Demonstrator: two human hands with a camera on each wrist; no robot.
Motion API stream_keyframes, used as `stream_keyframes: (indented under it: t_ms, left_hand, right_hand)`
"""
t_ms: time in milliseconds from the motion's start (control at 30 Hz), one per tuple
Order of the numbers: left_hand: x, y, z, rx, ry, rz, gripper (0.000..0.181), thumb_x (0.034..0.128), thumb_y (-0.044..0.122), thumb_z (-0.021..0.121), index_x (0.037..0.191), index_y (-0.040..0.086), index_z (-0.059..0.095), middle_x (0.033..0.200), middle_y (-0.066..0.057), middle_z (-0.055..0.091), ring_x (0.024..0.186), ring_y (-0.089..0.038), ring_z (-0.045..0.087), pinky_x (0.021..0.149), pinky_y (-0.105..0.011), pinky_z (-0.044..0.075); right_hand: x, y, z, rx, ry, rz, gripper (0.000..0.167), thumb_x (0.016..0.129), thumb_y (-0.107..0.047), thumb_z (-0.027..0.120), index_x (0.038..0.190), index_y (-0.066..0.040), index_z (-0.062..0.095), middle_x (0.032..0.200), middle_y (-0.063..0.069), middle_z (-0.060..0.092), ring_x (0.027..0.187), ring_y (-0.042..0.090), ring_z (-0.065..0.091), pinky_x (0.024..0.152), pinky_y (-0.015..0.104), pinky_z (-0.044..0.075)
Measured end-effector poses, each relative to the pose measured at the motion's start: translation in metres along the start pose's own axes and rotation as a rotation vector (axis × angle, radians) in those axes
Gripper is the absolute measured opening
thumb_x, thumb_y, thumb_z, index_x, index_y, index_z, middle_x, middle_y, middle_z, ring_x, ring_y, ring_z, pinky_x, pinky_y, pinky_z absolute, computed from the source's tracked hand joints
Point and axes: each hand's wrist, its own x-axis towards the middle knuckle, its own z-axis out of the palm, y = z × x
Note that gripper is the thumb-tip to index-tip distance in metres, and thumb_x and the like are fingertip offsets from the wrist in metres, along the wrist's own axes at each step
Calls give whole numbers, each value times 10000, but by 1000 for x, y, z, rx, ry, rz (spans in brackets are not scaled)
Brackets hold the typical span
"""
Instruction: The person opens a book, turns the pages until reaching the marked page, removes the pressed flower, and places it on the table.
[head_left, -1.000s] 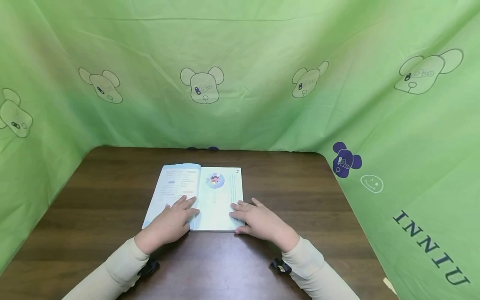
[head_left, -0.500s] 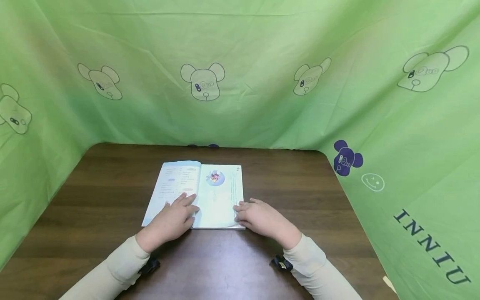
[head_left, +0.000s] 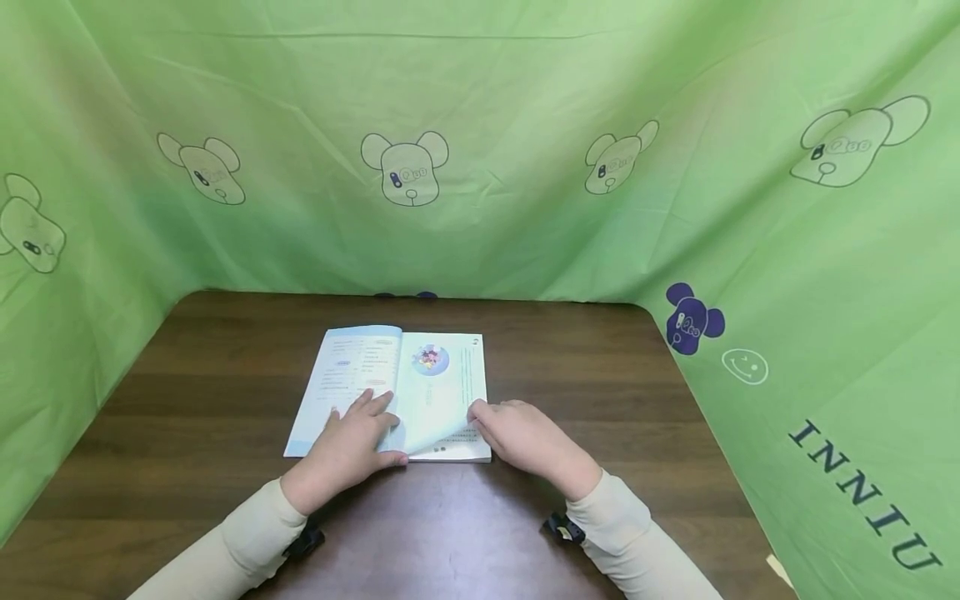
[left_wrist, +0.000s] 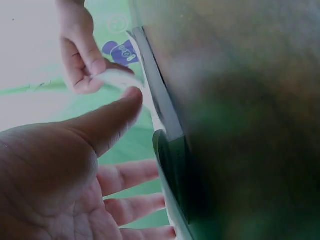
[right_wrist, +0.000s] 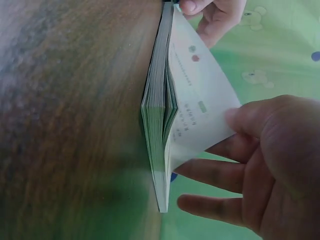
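Note:
An open book [head_left: 442, 400] lies on the brown wooden table, with a round coloured picture on its right-hand page. My right hand [head_left: 528, 437] pinches the near right corner of that page [right_wrist: 205, 95] between thumb and fingers; the corner is lifted and folds back, baring print underneath. The left hand [head_left: 345, 446] rests spread on the left page [head_left: 341, 375], close to the spine, its thumb at the book's near edge. In the left wrist view the left thumb [left_wrist: 117, 117] is stretched out and the fingers touch the paper.
The wooden table [head_left: 600, 375] reaches away on every side of the book. A green cloth [head_left: 517, 250] printed with bear heads hangs behind and at both sides. Dark straps with small devices [head_left: 562, 529] sit at the wrists.
My right fingers have curled in and lifted the right page's near corner, which lay flat before. The left thumb has moved right, out along the book's near edge.

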Motion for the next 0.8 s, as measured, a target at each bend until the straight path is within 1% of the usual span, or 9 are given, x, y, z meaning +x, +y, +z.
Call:
stream_keyframes:
  t_ms: [100,267,367,467,533,600,700,800]
  left_hand:
    - [0,2,2,16,29,1,508,815,476,841,1172,128,745,1542,-140,511,1484,-412,371,1010,-826,308]
    - [-1,3,4,28,47,1,433,863,434,812,1162,126,750,1533,-139,521,1479,-406,381,1008,-823,313]
    - [-1,2,5,38,45,4,401,890,411,792,1175,132,751,1534,-139,520,1481,-407,379,1005,-824,318]
    - [-2,2,5,53,47,10,404,910,384,776,1224,133,735,1530,-142,523,1476,-407,387,997,-821,332]
    - [-1,2,5,61,59,15,445,922,365,764,1287,118,701,1526,-152,524,1463,-408,406,991,-810,352]
    - [-1,2,4,64,81,15,514,932,350,754,1362,92,642,1526,-168,517,1440,-410,436,987,-787,381]
    - [0,1,3,50,146,21,668,926,330,763,1476,46,514,1525,-210,498,1392,-430,482,982,-738,432]
    - [1,0,4,18,221,40,863,895,280,802,1580,32,340,1545,-261,444,1374,-475,479,1007,-671,461]
  right_hand:
    - [1,-1,-1,-10,47,5,85,1056,-227,563,1007,-158,554,617,-111,473,549,133,509,612,354,498]
    - [1,-2,-2,-25,122,-4,59,1030,-224,613,1043,-167,603,729,-112,621,633,112,613,676,348,532]
    - [2,-2,-3,-11,149,16,87,1021,-225,632,1085,-167,614,829,-94,692,739,114,677,749,346,555]
    - [2,-2,-6,2,181,46,201,992,-226,679,1169,-146,629,988,-34,753,908,148,727,846,362,570]
    - [3,-1,-8,11,200,67,289,970,-219,706,1232,-129,627,1107,6,758,1030,172,725,907,377,565]
    - [4,0,-9,13,216,81,353,954,-211,720,1275,-104,620,1188,43,744,1107,197,710,947,390,557]
    - [4,1,-10,24,227,99,381,949,-201,716,1298,-88,613,1250,67,723,1172,218,687,988,405,542]
    - [3,1,-11,40,213,106,388,949,-217,720,1301,-88,618,1278,77,713,1197,228,677,1008,414,532]
